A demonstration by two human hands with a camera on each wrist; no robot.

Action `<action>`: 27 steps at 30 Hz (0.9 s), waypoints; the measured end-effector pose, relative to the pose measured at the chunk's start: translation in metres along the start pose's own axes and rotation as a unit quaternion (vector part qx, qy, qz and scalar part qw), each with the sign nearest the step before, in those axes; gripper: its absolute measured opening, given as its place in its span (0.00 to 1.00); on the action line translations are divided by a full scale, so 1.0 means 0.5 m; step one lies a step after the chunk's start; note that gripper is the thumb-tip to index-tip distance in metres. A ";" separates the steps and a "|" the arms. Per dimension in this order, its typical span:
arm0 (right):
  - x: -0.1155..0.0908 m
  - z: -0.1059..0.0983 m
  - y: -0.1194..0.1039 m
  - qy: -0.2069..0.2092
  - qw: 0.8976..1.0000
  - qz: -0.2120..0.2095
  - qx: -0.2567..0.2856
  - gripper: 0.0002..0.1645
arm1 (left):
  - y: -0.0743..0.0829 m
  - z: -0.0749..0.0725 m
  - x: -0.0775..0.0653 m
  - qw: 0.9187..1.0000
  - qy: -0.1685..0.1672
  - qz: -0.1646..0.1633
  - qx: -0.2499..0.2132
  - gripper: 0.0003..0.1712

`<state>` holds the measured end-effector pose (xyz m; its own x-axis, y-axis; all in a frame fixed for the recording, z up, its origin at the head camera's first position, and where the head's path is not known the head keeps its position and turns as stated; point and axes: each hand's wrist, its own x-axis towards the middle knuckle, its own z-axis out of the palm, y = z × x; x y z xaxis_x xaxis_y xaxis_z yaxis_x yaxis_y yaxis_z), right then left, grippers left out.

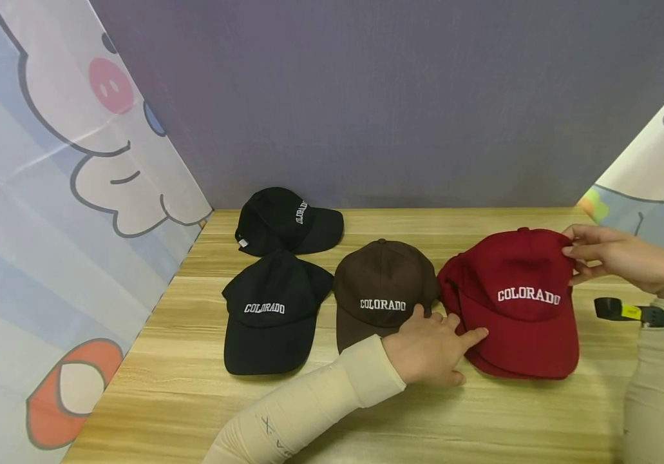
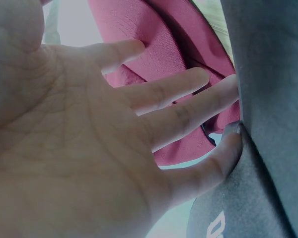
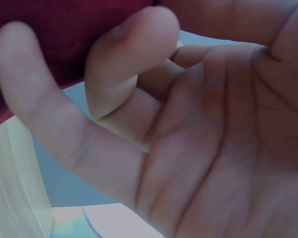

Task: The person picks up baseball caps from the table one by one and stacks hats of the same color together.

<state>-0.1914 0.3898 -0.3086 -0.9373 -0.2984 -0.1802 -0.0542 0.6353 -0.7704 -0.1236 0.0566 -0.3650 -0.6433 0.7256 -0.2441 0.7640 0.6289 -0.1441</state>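
Observation:
A red cap (image 1: 531, 322) lettered COLORADO is at the right of the wooden table, with more red cap fabric (image 1: 452, 290) showing beneath its left side. My right hand (image 1: 610, 254) grips the crown's right edge; in the right wrist view its fingers bend at the red cloth (image 3: 64, 29). My left hand (image 1: 433, 345) is spread between this cap and a brown cap (image 1: 380, 277), also lettered COLORADO. One left finger lies on the red brim while others reach the brown cap's right side. In the left wrist view, the extended fingers (image 2: 179, 111) cross in front of red fabric (image 2: 134, 20).
A black cap (image 1: 270, 341) lies left of the brown one, brim toward me. Behind it another black cap (image 1: 285, 222) points its brim right. A grey panel (image 1: 366, 103) stands at the table's back, with cartoon-printed cloth (image 1: 76, 193) on both sides. A black strap (image 1: 610, 308) shows by my right wrist.

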 end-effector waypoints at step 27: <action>-0.010 0.005 -0.033 0.068 0.994 -0.019 -0.078 0.10 | -0.004 0.000 0.002 1.000 -0.005 0.002 -0.018 0.48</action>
<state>-0.1850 0.3791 -0.2967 -0.9707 -0.2327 -0.0607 -0.1336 0.7317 -0.6684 -0.1257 0.0560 -0.3650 -0.6401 0.7248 -0.2548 0.7637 0.6365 -0.1082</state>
